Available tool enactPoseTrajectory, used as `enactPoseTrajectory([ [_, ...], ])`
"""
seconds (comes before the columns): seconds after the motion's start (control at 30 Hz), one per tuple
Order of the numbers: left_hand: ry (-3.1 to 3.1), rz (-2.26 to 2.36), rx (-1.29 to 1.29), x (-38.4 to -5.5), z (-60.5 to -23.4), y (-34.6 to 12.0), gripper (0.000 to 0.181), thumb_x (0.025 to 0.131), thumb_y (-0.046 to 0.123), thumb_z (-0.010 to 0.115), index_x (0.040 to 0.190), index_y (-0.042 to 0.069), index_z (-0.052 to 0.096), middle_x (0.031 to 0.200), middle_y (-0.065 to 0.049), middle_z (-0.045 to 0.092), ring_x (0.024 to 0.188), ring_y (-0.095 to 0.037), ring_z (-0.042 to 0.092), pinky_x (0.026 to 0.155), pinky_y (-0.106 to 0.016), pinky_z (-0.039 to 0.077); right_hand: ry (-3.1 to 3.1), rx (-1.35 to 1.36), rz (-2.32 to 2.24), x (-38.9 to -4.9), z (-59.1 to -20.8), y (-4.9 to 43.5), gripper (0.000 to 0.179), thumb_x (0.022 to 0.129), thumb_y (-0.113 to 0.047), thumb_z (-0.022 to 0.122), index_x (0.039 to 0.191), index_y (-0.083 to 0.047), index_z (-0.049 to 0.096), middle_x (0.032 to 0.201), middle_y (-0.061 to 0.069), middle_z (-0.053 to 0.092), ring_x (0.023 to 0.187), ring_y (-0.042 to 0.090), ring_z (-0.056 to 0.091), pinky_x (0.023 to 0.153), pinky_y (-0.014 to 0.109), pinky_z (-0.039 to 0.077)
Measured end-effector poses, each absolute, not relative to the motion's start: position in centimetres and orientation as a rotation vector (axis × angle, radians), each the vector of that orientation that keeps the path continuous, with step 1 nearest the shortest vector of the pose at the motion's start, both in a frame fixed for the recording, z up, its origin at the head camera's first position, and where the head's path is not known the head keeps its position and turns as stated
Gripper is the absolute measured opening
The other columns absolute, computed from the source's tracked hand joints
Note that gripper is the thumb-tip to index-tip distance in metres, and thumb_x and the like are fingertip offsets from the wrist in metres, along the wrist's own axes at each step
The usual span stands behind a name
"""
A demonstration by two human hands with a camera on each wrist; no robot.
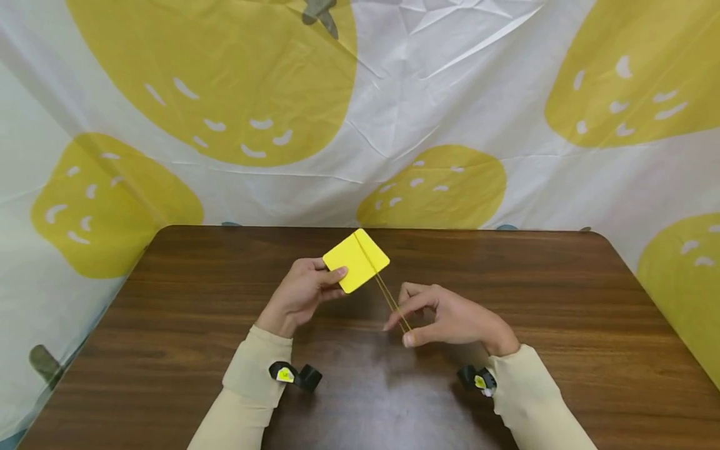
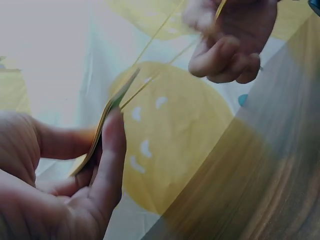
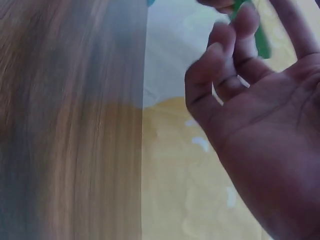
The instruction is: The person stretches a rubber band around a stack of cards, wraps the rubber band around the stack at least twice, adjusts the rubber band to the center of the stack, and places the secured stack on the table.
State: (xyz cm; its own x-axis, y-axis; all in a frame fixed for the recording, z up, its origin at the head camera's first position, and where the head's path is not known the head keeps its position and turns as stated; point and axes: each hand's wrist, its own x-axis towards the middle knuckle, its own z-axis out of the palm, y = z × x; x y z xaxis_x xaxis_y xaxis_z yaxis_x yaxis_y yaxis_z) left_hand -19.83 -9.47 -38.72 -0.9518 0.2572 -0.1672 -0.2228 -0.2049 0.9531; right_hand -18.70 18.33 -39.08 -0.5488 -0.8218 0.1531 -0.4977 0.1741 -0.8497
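My left hand (image 1: 304, 289) pinches a thin stack of square yellow cards (image 1: 344, 257) between thumb and fingers, tilted above the table. The stack's layered edge (image 2: 103, 120) shows in the left wrist view, and its other face looks green (image 3: 262, 42) in the right wrist view. A thin yellow rubber band (image 1: 386, 294) runs across the cards and stretches off their lower right side in two strands. At its far end my right hand (image 1: 458, 315) holds the band on thumb and forefinger, its other fingers curled.
Below both hands spreads a dark brown wooden table (image 1: 185, 312) with rounded far corners. Behind it hangs a white cloth (image 1: 270, 194) with large yellow fruit prints. Each wrist wears a black camera strap (image 1: 283, 372) over a cream sleeve (image 1: 242, 394).
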Motion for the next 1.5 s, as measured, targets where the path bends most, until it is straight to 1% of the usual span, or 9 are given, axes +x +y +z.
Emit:
enactPoseTrajectory([
  [0.17,1.668,2.322,-0.138,-20.2,-38.9,-9.9,0.034,0.1,-0.005,0.057,0.128,-0.022,0.051,0.096,-0.009,0.063,0.078,-0.015,0.065,0.07,-0.025,0.058,1.904,-1.441,-1.485,-18.8,-39.0,18.0,0.04,0.098,-0.02,0.07,0.135,-0.007,0.066,0.083,0.009,0.046,0.071,0.023,0.042,0.06,0.033,0.04],
  [0.3,1.619,2.418,-0.266,-20.3,-38.9,-9.8,0.035,0.1,-0.005,0.057,0.131,-0.02,0.05,0.1,-0.011,0.062,0.077,-0.014,0.065,0.07,-0.024,0.058,1.879,-1.461,-1.564,-18.6,-38.8,17.4,0.07,0.103,-0.035,0.056,0.16,-0.006,0.027,0.088,0.008,0.046,0.075,0.019,0.046,0.065,0.032,0.045],
  [0.47,1.599,2.567,-0.349,-20.2,-39.0,-8.8,0.037,0.099,-0.005,0.059,0.132,-0.019,0.051,0.111,-0.016,0.058,0.081,-0.017,0.065,0.07,-0.024,0.059,2.09,-1.424,-1.563,-18.3,-39.0,16.4,0.087,0.1,-0.055,0.034,0.162,-0.012,-0.011,0.093,0.015,0.046,0.067,0.019,0.044,0.059,0.029,0.045],
  [0.6,1.63,2.688,-0.315,-20.0,-39.1,-8.0,0.038,0.098,-0.005,0.062,0.132,-0.017,0.053,0.115,-0.019,0.06,0.085,-0.019,0.067,0.069,-0.025,0.06,2.203,-1.379,-1.548,-18.0,-39.2,16.1,0.074,0.106,-0.05,0.02,0.162,-0.007,-0.004,0.095,0.017,0.046,0.066,0.027,0.044,0.058,0.033,0.044],
  [0.8,1.857,2.65,0.196,-19.6,-39.1,-8.3,0.034,0.096,-0.008,0.062,0.129,-0.016,0.057,0.111,-0.022,0.068,0.088,-0.019,0.071,0.071,-0.03,0.061,2.192,-1.121,-1.76,-18.1,-38.8,16.3,0.085,0.104,-0.059,0.01,0.152,0.005,0.037,0.084,0.011,0.043,0.066,0.02,0.044,0.057,0.03,0.041],
  [1.0,2.184,2.177,0.855,-19.2,-38.6,-8.9,0.018,0.092,-0.012,0.066,0.11,-0.016,0.065,0.097,-0.024,0.068,0.078,-0.019,0.068,0.067,-0.038,0.061,2.319,-0.847,-2.055,-18.3,-38.5,16.5,0.08,0.106,-0.054,0.032,0.115,0.019,0.065,0.077,0.005,0.045,0.07,0.013,0.047,0.062,0.021,0.041],
  [1.13,2.373,1.823,1.038,-18.7,-38.0,-8.8,0.006,0.092,-0.005,0.07,0.098,-0.006,0.068,0.089,-0.012,0.068,0.075,-0.018,0.066,0.067,-0.034,0.06,2.412,-0.767,-1.996,-18.4,-38.4,16.2,0.063,0.109,-0.038,0.044,0.081,0.015,0.063,0.08,0.006,0.05,0.079,0.016,0.049,0.065,0.023,0.04],
  [1.37,2.589,1.441,1.195,-17.9,-37.0,-8.5,0.006,0.092,0.0,0.072,0.093,0.001,0.066,0.086,-0.006,0.067,0.073,-0.012,0.063,0.066,-0.024,0.056,2.547,-0.747,-1.782,-18.5,-38.0,16.4,0.032,0.105,-0.013,0.056,0.082,-0.004,0.075,0.073,0.004,0.048,0.069,0.018,0.046,0.063,0.026,0.041],
  [1.5,2.598,1.423,1.195,-17.8,-36.8,-8.5,0.007,0.092,0.0,0.072,0.092,0.001,0.066,0.086,-0.006,0.068,0.072,-0.01,0.063,0.066,-0.024,0.057,2.572,-0.732,-1.739,-18.5,-38.0,16.3,0.041,0.104,-0.014,0.057,0.064,-0.009,0.059,0.07,0.002,0.042,0.065,0.014,0.04,0.059,0.028,0.032],
])
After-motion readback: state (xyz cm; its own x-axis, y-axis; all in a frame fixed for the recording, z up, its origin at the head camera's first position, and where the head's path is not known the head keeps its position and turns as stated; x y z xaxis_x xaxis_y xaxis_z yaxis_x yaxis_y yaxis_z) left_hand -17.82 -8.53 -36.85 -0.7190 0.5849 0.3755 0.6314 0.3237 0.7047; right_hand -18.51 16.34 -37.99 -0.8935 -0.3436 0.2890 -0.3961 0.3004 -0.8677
